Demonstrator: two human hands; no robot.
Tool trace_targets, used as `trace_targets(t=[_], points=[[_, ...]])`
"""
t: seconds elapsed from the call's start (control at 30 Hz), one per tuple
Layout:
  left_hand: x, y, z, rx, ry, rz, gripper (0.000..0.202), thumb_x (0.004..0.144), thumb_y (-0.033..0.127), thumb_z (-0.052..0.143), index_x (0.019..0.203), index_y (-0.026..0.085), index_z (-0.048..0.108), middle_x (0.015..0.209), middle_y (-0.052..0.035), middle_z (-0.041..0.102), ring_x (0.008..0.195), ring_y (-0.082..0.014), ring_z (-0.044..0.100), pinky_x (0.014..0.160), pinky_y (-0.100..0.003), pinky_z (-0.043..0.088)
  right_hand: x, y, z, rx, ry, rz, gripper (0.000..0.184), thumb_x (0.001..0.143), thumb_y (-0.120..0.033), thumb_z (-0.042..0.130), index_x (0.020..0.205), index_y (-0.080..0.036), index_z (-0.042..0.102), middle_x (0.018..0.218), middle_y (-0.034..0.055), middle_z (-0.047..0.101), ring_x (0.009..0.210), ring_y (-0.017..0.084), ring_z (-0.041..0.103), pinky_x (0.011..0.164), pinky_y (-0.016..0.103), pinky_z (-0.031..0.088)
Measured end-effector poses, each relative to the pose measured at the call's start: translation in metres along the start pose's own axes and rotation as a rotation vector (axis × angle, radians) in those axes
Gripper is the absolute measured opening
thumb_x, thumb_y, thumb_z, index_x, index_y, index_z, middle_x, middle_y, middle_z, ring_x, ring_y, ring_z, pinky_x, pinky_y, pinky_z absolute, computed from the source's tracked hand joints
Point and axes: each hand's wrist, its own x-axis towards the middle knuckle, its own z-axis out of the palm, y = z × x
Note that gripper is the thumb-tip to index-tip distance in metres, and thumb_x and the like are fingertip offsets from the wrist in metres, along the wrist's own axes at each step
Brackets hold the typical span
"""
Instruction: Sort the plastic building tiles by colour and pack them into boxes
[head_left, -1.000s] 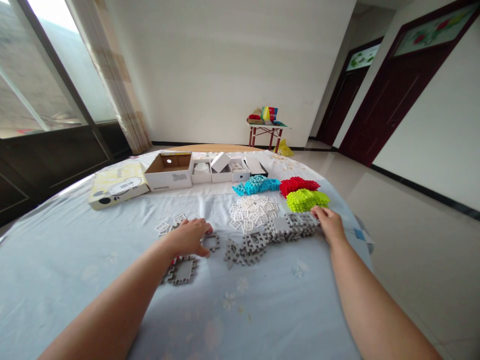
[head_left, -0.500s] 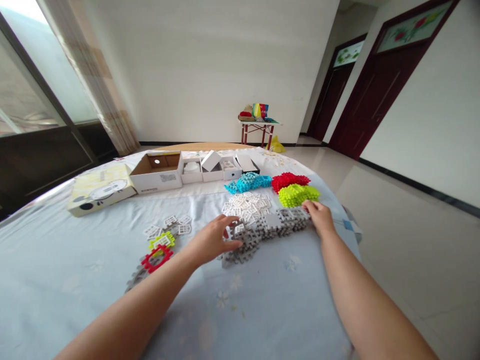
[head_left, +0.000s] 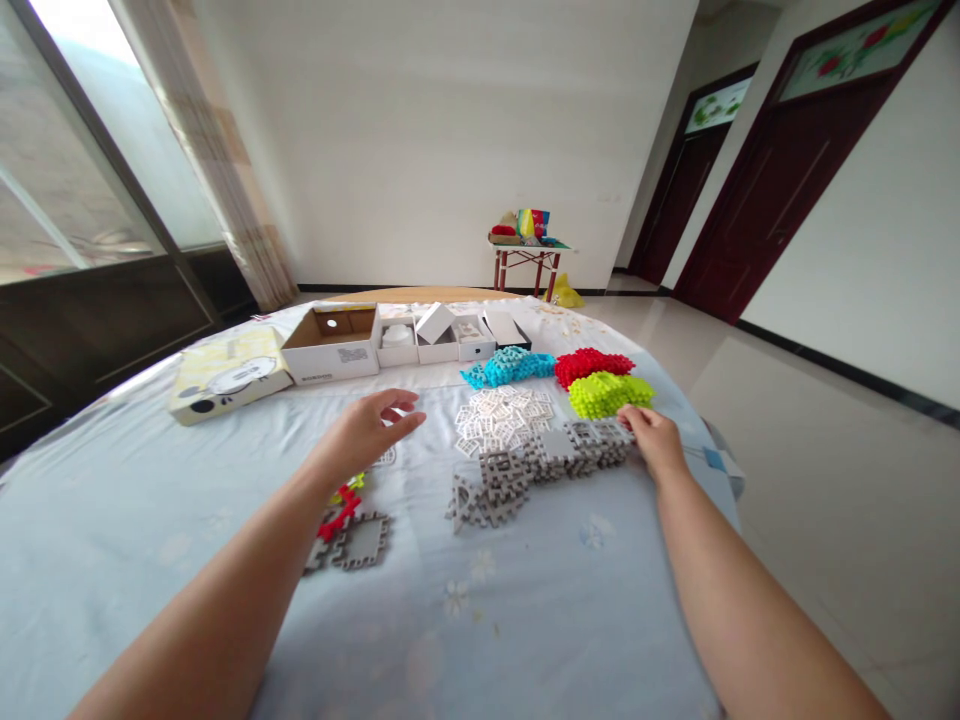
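Observation:
My left hand [head_left: 379, 425] hovers left of the white window-shaped pieces [head_left: 504, 415], fingers and thumb apart, nothing between them. Below it, partly hidden by my forearm, lie a red interlocking piece [head_left: 341, 512], a lime-green one [head_left: 352, 485] and a grey square frame piece [head_left: 362, 540]. My right hand [head_left: 654, 438] is at the right end of a long pile of grey interlocking pieces [head_left: 551, 450], its fingers curled together. Whatever those fingers pinch is hidden. Loose grey pieces [head_left: 480, 503] lie at the pile's left end.
Blue pieces [head_left: 510, 368], red pieces [head_left: 594, 366] and lime-green pieces [head_left: 609, 395] lie heaped behind the grey pile. Along the far side stand a yellow box [head_left: 229, 375], an open white box [head_left: 330, 360] and several small white boxes [head_left: 437, 345]. The blue cloth covers the table [head_left: 540, 620].
My left hand has moved left, away from the grey pile. My right hand stays at the pile's right end. The view has shifted slightly left.

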Motion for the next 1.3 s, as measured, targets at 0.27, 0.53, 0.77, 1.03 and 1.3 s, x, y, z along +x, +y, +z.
trace_targets(t=[0.27, 0.53, 0.77, 1.03, 1.3], points=[[-0.001, -0.047, -0.023, 0.346, -0.174, -0.141, 0.051, 0.073, 0.056, 0.046, 0.105, 0.019, 0.06, 0.099, -0.0077, 0.066, 0.086, -0.0213, 0.06, 0.071, -0.028, 0.044, 0.003, 0.006, 0.001, -0.003, 0.02, -0.035, 0.036, 0.068, -0.049, 0.057, 0.074, -0.016, 0.07, 0.075, 0.0086, 0.07, 0.067, 0.02, 0.062, 0.062, 0.027, 0.044], [0.0, -0.051, -0.008, 0.459, -0.344, -0.111, 0.043, 0.063, 0.044, 0.058, 0.1, 0.021, 0.063, 0.099, -0.007, 0.065, 0.09, -0.0244, 0.059, 0.081, -0.035, 0.039, 0.003, 0.007, 0.0, -0.046, 0.021, -0.057, 0.037, 0.068, -0.049, 0.056, 0.075, -0.016, 0.07, 0.074, 0.0078, 0.07, 0.067, 0.02, 0.061, 0.063, 0.027, 0.044], [0.0, -0.055, -0.008, 0.427, -0.332, -0.083, 0.032, 0.07, 0.04, 0.05, 0.093, 0.023, 0.065, 0.09, -0.0044, 0.067, 0.083, -0.0222, 0.06, 0.079, -0.034, 0.038, 0.003, 0.006, 0.0, -0.048, 0.016, -0.063, 0.038, 0.067, -0.05, 0.056, 0.074, -0.016, 0.07, 0.073, 0.0079, 0.07, 0.067, 0.02, 0.062, 0.062, 0.027, 0.044], [0.004, -0.056, -0.011, 0.172, -0.113, -0.035, 0.037, 0.076, 0.048, 0.043, 0.082, 0.021, 0.066, 0.074, -0.002, 0.067, 0.068, -0.0178, 0.058, 0.06, -0.026, 0.04, 0.005, 0.009, 0.0, -0.034, 0.017, -0.05, 0.037, 0.067, -0.049, 0.057, 0.076, -0.016, 0.07, 0.074, 0.0078, 0.07, 0.069, 0.02, 0.062, 0.065, 0.027, 0.045], [0.007, -0.033, 0.039, -0.288, -0.223, -0.144, 0.036, 0.073, 0.048, 0.051, 0.082, 0.017, 0.065, 0.075, -0.0035, 0.068, 0.062, -0.0148, 0.059, 0.054, -0.025, 0.041, 0.003, 0.005, 0.0, -0.023, 0.012, -0.043, 0.036, 0.067, -0.048, 0.057, 0.075, -0.016, 0.07, 0.072, 0.0073, 0.07, 0.069, 0.02, 0.062, 0.065, 0.027, 0.045]])
